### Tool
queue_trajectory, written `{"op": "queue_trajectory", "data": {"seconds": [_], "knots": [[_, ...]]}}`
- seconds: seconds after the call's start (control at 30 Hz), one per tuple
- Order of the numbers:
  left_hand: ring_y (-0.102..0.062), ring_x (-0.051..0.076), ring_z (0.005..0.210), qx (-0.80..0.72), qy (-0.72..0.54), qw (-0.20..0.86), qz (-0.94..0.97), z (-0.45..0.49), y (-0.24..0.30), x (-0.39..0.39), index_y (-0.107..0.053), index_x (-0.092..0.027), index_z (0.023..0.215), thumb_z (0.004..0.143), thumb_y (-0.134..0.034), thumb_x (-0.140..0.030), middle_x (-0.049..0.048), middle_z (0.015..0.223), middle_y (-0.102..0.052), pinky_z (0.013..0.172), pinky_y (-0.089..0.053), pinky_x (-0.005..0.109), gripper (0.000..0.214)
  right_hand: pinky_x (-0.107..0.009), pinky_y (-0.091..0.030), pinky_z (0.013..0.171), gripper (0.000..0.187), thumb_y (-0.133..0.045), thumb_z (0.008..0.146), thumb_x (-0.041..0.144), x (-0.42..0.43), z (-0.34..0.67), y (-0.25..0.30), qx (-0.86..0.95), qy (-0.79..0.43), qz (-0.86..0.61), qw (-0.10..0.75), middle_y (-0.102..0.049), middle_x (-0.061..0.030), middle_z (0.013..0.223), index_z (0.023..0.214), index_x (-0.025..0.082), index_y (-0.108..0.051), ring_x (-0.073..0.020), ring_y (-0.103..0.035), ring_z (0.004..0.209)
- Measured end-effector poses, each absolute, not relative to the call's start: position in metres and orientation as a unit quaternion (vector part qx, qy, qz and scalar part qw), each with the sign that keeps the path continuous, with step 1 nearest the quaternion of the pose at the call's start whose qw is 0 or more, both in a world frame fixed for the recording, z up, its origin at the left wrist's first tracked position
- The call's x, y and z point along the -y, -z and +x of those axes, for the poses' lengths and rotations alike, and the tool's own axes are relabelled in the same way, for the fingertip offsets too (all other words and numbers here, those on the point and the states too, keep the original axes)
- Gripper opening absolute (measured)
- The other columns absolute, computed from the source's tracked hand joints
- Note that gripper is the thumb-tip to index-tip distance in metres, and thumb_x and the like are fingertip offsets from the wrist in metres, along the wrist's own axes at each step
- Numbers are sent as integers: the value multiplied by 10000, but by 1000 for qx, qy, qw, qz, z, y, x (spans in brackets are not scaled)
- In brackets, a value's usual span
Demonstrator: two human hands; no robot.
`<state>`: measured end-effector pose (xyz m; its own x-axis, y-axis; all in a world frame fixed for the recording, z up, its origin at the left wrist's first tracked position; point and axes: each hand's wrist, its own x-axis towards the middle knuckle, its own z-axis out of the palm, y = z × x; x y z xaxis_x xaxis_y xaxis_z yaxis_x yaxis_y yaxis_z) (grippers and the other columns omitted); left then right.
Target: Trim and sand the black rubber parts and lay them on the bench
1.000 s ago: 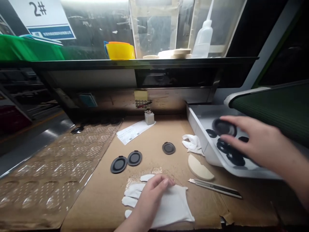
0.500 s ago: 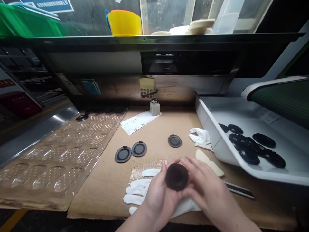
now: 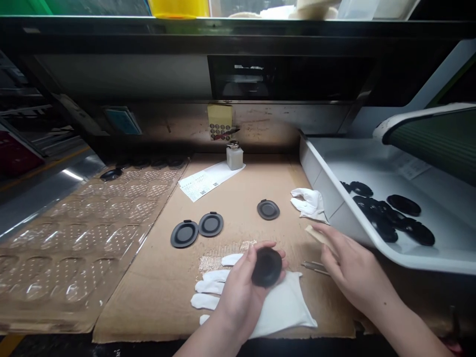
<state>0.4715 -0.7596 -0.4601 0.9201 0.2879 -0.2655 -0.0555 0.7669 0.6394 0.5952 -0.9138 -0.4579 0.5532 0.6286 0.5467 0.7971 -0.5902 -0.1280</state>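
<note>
Left fingers (image 3: pixel 284 264) partly masked by black disc (image 3: pixel 267 267). Pale pad (image 3: pixel 314 234) mostly hidden by right fingers (image 3: pixel 332 234); slim metal tool (image 3: pixel 315 267) runs out of sight behind. Paper slip (image 3: pixel 208 181): print too small. Yellow container (image 3: pixel 179 7): cut by top edge.

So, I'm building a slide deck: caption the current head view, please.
Left hand holds a black disc over a white glove; right hand grips a pale pad.

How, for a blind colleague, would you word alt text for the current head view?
A person's left hand holds a rounded black part above a white glove while the right hand grips a pale pad near a white bin of black parts.
</note>
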Motion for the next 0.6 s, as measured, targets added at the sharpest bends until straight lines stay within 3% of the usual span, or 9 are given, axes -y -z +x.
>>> {"op": "queue_trajectory", "data": {"seconds": [0.13,0.3,0.47,0.6], "knots": [[-577,231,950,-165,-86,928,324,467,460,758,-528,-125,1054,826,-434,-418,146,1023,-596,936,-361,411,383,-237,-460,757,297,-400,845,231,919,585,465,461,235,-837,177,-599,-23,998,1135,231,-466,-132,-573,897],[-528,247,1050,-150,-137,925,322,466,446,753,-535,-110,1036,833,-435,-368,157,1097,-567,951,-367,409,344,-279,-458,769,310,-437,848,266,919,602,478,447,265,-849,95,-559,-31,1106,1149,232,-502,-162,-519,971],[-540,205,1004,-205,-135,804,542,498,432,727,-542,-166,1081,825,-418,-365,119,1121,-565,868,-423,357,347,-378,-449,824,306,-485,823,353,914,614,480,464,229,-854,63,-516,-65,1183,1093,231,-561,-245,-462,1075],[-575,227,834,-235,-90,723,644,526,436,703,-613,-123,993,766,-488,-272,152,953,-615,774,-440,411,299,-373,-393,935,290,-392,869,288,930,587,471,467,253,-838,124,-483,-51,1235,1106,216,-544,-212,-434,1133]]}}
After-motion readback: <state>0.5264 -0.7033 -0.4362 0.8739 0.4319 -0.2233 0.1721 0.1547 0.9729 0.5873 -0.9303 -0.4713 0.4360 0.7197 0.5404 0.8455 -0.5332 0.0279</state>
